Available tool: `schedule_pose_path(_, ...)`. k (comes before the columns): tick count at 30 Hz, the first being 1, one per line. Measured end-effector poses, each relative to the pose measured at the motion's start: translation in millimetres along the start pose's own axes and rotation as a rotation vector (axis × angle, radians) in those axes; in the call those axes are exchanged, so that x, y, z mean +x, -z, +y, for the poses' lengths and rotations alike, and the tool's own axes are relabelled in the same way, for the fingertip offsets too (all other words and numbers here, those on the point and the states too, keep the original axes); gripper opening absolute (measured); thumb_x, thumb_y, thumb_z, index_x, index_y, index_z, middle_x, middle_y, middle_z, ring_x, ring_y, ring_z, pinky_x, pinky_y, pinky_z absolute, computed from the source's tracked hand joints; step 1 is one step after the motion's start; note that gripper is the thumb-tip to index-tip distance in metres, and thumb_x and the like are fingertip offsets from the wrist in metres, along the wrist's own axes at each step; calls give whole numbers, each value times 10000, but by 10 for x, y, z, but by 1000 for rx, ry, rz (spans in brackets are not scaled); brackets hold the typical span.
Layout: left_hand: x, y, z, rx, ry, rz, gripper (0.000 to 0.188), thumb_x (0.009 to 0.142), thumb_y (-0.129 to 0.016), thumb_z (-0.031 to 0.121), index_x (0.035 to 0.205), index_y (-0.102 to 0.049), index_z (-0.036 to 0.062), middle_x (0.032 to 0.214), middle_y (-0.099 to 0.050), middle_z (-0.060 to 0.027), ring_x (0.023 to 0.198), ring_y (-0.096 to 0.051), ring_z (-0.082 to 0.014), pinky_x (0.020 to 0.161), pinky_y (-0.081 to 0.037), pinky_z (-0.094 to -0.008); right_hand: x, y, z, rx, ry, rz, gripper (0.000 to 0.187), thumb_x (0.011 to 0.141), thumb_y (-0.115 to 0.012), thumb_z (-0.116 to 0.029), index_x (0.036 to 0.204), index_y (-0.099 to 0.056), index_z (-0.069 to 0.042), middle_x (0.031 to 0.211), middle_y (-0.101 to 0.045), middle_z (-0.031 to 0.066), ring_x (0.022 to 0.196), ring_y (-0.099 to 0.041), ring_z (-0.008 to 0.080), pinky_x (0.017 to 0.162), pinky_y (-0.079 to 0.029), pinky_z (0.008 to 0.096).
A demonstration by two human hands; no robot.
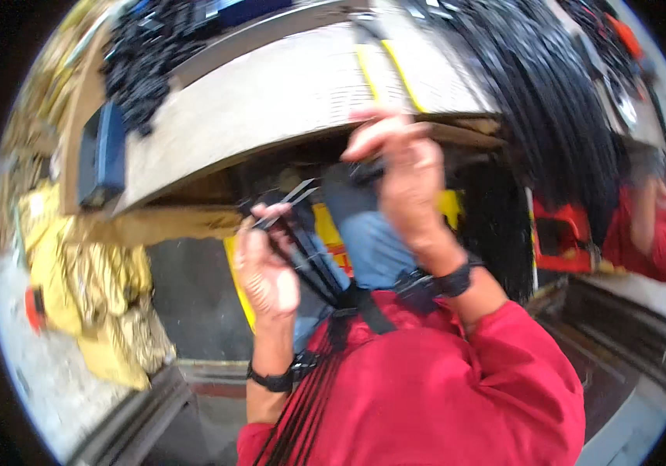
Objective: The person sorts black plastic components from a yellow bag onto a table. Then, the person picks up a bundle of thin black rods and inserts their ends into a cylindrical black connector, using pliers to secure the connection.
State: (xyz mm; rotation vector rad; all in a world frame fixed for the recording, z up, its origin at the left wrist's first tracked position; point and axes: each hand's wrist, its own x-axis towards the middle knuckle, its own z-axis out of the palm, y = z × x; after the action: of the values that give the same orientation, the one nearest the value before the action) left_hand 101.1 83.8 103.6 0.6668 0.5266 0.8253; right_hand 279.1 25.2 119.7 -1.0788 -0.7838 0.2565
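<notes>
My left hand is closed around a bundle of thin black straps, their pale tips fanning out above my fingers, just below the edge of the wooden workbench. The straps trail down across my lap toward my red sleeve. My right hand, blurred by motion, is raised at the bench edge and pinches a small dark piece between thumb and fingers. Both wrists wear black bands.
A big hank of black straps hangs over the bench at the right, and a pile of black parts lies at its far left beside a blue box. Yellow sacks sit at left. Another person's red sleeve shows at right.
</notes>
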Motion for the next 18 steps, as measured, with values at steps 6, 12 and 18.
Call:
schedule_pose_path(6,-15,-163,-47,-158,27,26,222,820,-556,18,1040,-581,7,999,-622,-118,898,-594,-156,812,-476,-274,715,-479,-377,-271,-390,-817,313,888,-470,-318,799,-612,-53,735,-609,10,559,-481,25,463,-362,167)
schedule_pose_path(12,-50,-177,-34,-244,85,-38,187,810,-569,18,997,-567,7,928,-624,-77,801,-597,-108,744,-491,-241,755,-589,-214,-54,-692,-1106,418,749,-703,-232,1054,-505,-27,728,-625,33,509,-504,73,461,-409,198)
schedule_pose_path(18,-44,-218,-20,-231,77,-22,191,823,-577,29,1012,-559,5,942,-622,-77,827,-590,-102,763,-478,-223,733,-550,-217,8,-774,-1066,505,762,-685,-181,1166,-423,-28,835,-612,53,637,-511,81,568,-413,207)
